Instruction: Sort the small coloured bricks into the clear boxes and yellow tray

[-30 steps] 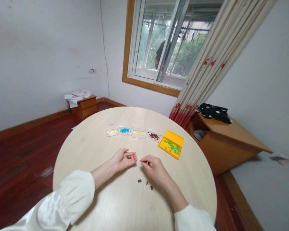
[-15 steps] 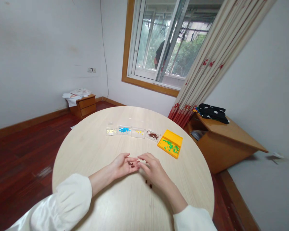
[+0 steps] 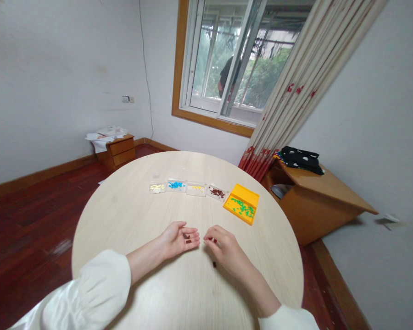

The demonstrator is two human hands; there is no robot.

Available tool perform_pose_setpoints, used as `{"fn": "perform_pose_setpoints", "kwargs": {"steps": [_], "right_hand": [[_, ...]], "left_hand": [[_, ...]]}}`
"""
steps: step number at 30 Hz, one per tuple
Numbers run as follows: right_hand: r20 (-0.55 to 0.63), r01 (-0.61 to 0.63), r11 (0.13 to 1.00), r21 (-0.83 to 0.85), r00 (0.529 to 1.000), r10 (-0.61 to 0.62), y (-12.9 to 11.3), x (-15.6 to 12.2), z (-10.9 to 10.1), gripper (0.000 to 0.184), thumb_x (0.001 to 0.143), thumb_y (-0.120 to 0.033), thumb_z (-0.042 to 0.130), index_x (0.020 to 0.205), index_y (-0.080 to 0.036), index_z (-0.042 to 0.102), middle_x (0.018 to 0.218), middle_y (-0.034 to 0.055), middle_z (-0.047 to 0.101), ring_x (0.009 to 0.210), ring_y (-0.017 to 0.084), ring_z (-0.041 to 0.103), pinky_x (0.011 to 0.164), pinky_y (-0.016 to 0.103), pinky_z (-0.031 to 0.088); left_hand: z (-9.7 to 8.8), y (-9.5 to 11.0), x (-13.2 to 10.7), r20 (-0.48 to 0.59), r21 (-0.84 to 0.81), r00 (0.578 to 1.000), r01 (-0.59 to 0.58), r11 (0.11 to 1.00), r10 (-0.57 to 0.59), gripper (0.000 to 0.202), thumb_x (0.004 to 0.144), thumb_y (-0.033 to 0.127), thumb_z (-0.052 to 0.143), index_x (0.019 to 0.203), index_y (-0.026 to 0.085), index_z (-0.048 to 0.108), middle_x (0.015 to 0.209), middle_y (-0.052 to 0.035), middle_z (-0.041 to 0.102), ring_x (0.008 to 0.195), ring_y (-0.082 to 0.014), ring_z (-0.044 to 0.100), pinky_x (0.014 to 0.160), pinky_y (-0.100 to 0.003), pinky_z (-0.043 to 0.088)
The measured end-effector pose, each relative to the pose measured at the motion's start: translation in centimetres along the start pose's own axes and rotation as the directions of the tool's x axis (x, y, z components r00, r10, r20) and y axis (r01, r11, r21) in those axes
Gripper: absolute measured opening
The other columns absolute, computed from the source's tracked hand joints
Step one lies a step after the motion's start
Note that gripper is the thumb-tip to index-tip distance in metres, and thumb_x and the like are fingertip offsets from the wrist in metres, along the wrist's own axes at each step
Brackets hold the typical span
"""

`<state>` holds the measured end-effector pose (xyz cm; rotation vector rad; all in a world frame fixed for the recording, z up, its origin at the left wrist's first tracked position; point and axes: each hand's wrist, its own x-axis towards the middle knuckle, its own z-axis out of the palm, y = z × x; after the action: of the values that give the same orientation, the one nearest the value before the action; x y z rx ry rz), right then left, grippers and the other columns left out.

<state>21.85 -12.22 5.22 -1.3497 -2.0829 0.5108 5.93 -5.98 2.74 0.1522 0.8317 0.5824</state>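
My left hand [image 3: 179, 239] is turned palm up above the table, its fingers stretched out, and several small brown toy bricks [image 3: 188, 241] rest on them. Just to its right, my right hand [image 3: 223, 245] faces it with the fingertips drawn into a pinch. A bit of dark reddish-brown shows between those fingers, apparently one more small brick. On the tabletop, under the right hand, lies a single loose dark brown brick [image 3: 214, 264]. A small gap separates the two hands.
Beyond the hands, clear trays stand in a row: pale pieces [image 3: 157, 187], blue pieces [image 3: 175, 185], yellow pieces [image 3: 196, 188] and brown pieces [image 3: 216, 192]. An open yellow case [image 3: 249, 197] with green pieces is at the right. All sit on a round wooden table [image 3: 131, 211].
My right hand has drawn slightly right, away from the left, and its fingers have closed. Two loose brown bricks lay on the table before; one shows there now.
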Motion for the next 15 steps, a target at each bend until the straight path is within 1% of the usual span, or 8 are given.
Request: {"fn": "perform_pose_setpoints", "kwargs": {"steps": [3,5,7,9,10,11,13,15], "right_hand": [[-0.056,0.067,0.995,0.072,0.996,-0.063,-0.6,0.7,-0.7,0.015,0.083,-0.012,0.049,0.087,-0.018,0.063,0.085,0.0047,0.062,0.078,0.014,0.058,0.070,0.026,0.046],[-0.071,0.027,0.998,0.059,0.997,-0.023,-0.4,0.3,-0.9,0.015,0.084,-0.014,0.049,0.087,-0.018,0.063,0.083,0.0048,0.063,0.075,0.015,0.058,0.069,0.026,0.045],[-0.025,-0.072,0.997,0.010,0.997,0.072,0.2,-0.7,-0.9,0.013,0.082,-0.014,0.051,0.082,-0.017,0.064,0.078,0.0039,0.063,0.071,0.015,0.058,0.067,0.026,0.045],[0.084,-0.155,0.987,-0.048,0.984,0.159,0.9,-2.1,-0.6,0.010,0.076,-0.012,0.058,0.080,-0.018,0.065,0.076,0.0030,0.063,0.070,0.015,0.058,0.066,0.026,0.044],[0.135,-0.177,0.982,-0.072,0.973,0.185,1.1,-2.8,-0.4,0.012,0.073,-0.010,0.060,0.080,-0.018,0.065,0.077,0.0028,0.064,0.071,0.016,0.058,0.066,0.025,0.044],[0.172,-0.189,0.978,-0.088,0.964,0.202,1.3,-3.4,-0.2,0.014,0.072,-0.007,0.059,0.079,-0.018,0.065,0.077,0.0028,0.063,0.071,0.016,0.058,0.066,0.025,0.044],[0.210,-0.190,0.977,-0.101,0.955,0.207,1.3,-4.0,0.2,0.017,0.072,-0.003,0.055,0.073,-0.018,0.064,0.076,0.0028,0.063,0.072,0.015,0.058,0.067,0.025,0.044],[0.190,-0.169,0.981,-0.092,0.965,0.184,1.0,-3.8,0.2,0.019,0.074,-0.002,0.052,0.070,-0.017,0.062,0.076,0.0029,0.062,0.073,0.015,0.058,0.068,0.025,0.044]], "left_hand": [[0.3,-0.4,-0.2,0.063,-0.008,0.998,0.019,1.000,-0.018,0.034,0.089,0.024,0.029,0.087,0.001,0.053,0.065,-0.0160,0.060,0.060,-0.0208,0.062,0.065,-0.033,0.054],[0.4,-0.4,-0.5,0.065,-0.006,0.998,0.024,1.000,-0.024,0.033,0.089,0.023,0.030,0.088,0.000,0.053,0.066,-0.0170,0.060,0.060,-0.0210,0.063,0.066,-0.033,0.054],[0.3,-0.3,-0.7,0.037,0.002,0.999,0.025,1.000,-0.026,0.030,0.088,0.021,0.032,0.090,0.001,0.053,0.066,-0.0165,0.060,0.062,-0.0217,0.063,0.066,-0.034,0.055],[0.0,0.0,-0.8,0.008,0.000,1.000,0.016,1.000,-0.016,0.027,0.087,0.020,0.033,0.091,0.002,0.052,0.064,-0.0149,0.060,0.061,-0.0215,0.063,0.064,-0.033,0.055],[-0.1,0.1,-0.8,-0.003,-0.006,1.000,0.009,1.000,-0.009,0.026,0.087,0.019,0.033,0.091,0.003,0.052,0.063,-0.0142,0.060,0.060,-0.0211,0.063,0.063,-0.032,0.055],[-0.2,0.2,-0.7,-0.010,-0.011,1.000,0.004,1.000,-0.004,0.025,0.087,0.019,0.033,0.092,0.003,0.052,0.063,-0.0138,0.060,0.059,-0.0209,0.062,0.062,-0.032,0.055],[-0.3,0.2,-0.5,-0.019,-0.015,1.000,-0.001,1.000,0.001,0.025,0.087,0.019,0.033,0.091,0.003,0.051,0.062,-0.0136,0.059,0.058,-0.0207,0.062,0.061,-0.031,0.055],[-0.3,0.1,-0.2,-0.010,-0.017,1.000,0.002,1.000,-0.003,0.024,0.087,0.019,0.033,0.091,0.004,0.051,0.062,-0.0137,0.060,0.059,-0.0211,0.062,0.061,-0.032,0.055]]}}
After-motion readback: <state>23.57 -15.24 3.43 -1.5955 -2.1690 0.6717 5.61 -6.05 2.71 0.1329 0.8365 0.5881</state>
